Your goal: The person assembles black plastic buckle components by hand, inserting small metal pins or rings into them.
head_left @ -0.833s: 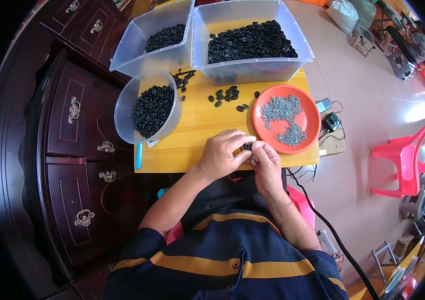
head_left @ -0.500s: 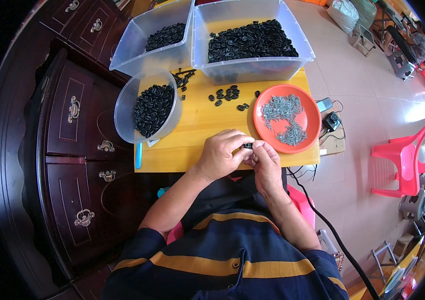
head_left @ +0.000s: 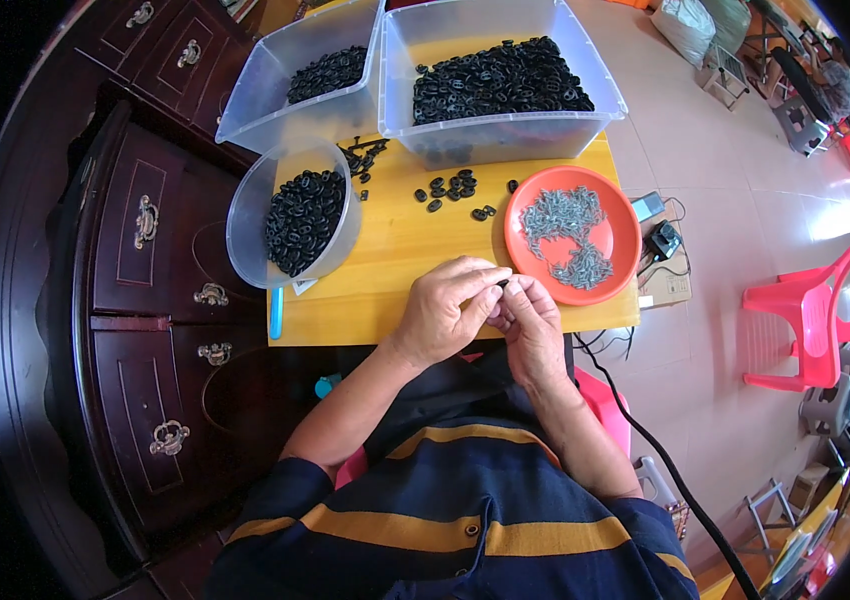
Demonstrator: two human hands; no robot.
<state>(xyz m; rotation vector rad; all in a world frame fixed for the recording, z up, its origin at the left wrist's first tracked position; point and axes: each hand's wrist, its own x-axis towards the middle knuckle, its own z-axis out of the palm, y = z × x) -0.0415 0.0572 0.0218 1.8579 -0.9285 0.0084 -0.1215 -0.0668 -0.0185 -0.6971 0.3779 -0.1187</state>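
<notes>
Over the table's front edge, my left hand (head_left: 442, 308) and my right hand (head_left: 532, 318) meet at their fingertips. Both are closed on one small black plastic part (head_left: 503, 283), mostly hidden by the fingers. Just beyond my right hand lies an orange-red plate (head_left: 628, 235) with two heaps of small silver screws (head_left: 562, 212). Farther back, several loose black oval parts (head_left: 457, 186) lie on the yellow table (head_left: 400, 240). A round clear tub (head_left: 345, 235) to the left holds many such black parts (head_left: 303, 220).
Two clear plastic bins, a large one (head_left: 495, 137) and another (head_left: 285, 122) beside it, stand at the back with black parts inside. Dark wooden drawers (head_left: 135, 220) flank the left. On the right are a power adapter (head_left: 663, 240), a black cable (head_left: 660, 450) and a pink chair (head_left: 805, 320).
The black part has turned between my fingertips, and less of it shows now. My hands stay in nearly the same place.
</notes>
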